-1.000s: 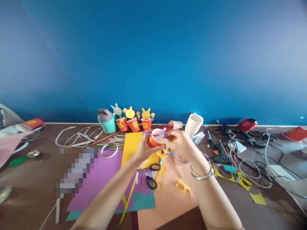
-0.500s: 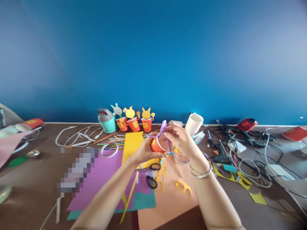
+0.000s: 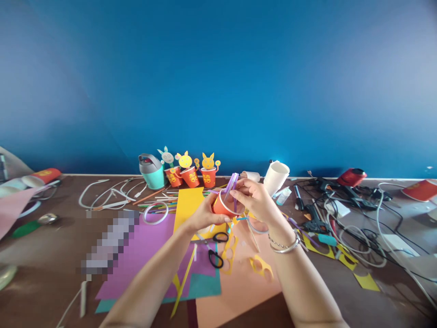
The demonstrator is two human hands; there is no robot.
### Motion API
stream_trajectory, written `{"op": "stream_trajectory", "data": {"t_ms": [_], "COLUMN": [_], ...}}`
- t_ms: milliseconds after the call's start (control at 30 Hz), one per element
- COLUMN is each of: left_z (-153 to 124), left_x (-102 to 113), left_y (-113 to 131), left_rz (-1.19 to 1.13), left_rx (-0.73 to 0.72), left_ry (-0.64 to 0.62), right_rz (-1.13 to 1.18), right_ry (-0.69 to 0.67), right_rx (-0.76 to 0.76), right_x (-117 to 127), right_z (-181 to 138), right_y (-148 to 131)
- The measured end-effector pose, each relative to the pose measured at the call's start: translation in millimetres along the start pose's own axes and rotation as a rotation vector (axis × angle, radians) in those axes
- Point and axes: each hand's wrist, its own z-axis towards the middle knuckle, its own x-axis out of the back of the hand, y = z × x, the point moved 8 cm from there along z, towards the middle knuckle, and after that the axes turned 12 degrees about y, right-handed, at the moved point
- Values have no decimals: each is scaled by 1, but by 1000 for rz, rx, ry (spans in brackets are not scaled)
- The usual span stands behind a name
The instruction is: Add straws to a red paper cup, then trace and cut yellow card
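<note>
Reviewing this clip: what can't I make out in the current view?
All in the head view:
Left hand: far fingers hidden behind the held cup.
Purple strips: partly covered by the right hand's fingers.
Pixelated item: obscured by a mosaic.
Far-right cup: cut off by the right edge.

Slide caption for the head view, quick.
Left hand gripping a red paper cup, right hand pinching purple strips at its rim, three animal-topped cups beyond.

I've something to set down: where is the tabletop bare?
Bare brown tabletop: left, between the flat green piece and thin white stick; lower right, below the yellow paper scraps. Crowded: beneath the held red paper cup and around the black glue gun.
</note>
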Motion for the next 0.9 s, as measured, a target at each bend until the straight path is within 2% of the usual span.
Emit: {"op": "stream_trajectory", "data": {"t_ms": [133, 300, 500, 667, 900], "left_z": [1, 1, 0, 1, 3], "left_x": [-1, -1, 1, 4, 1], "left_y": [2, 3, -3, -1, 6], "left_rz": [-59, -61, -17, 44, -23], "left_rx": [6, 9, 44, 21, -12], "left_ry": [-8, -7, -15, 25, 82], "right_rz": [-43, -124, -341, -431, -488], "right_ry": [0, 51, 127, 153, 119], "right_rx": [-68, 56, 216, 234, 224], "right_x": [3, 5, 4, 4, 2], "right_z": [0, 2, -3, -3, -5], "right_y": [7, 4, -13, -11, -9]}}
